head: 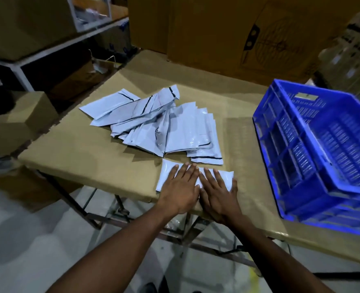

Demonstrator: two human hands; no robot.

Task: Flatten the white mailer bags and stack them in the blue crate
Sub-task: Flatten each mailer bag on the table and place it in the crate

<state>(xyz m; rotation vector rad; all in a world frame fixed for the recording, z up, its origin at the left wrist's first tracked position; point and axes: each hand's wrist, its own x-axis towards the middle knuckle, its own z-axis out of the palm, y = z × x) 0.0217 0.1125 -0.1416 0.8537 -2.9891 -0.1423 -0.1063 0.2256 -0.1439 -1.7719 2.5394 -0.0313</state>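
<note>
Palms down, the left hand [180,188] and right hand [218,192] press flat, fingers straight, on one white mailer bag [168,174] at the table's [86,149] near edge, its long axis left-right (the blue crate [280,144] lies rightward, nearer the right hand).

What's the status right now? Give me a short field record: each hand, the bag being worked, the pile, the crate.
left hand: flat, fingers straight, pressing on the mailer bag
right hand: flat beside the left, pressing the same bag
mailer bag: lying alone at the near edge of the table
pile of bags: loose and overlapping, behind the pressed bag
blue crate: on the table's right end; no bags visible in the part of its inside that shows
</note>
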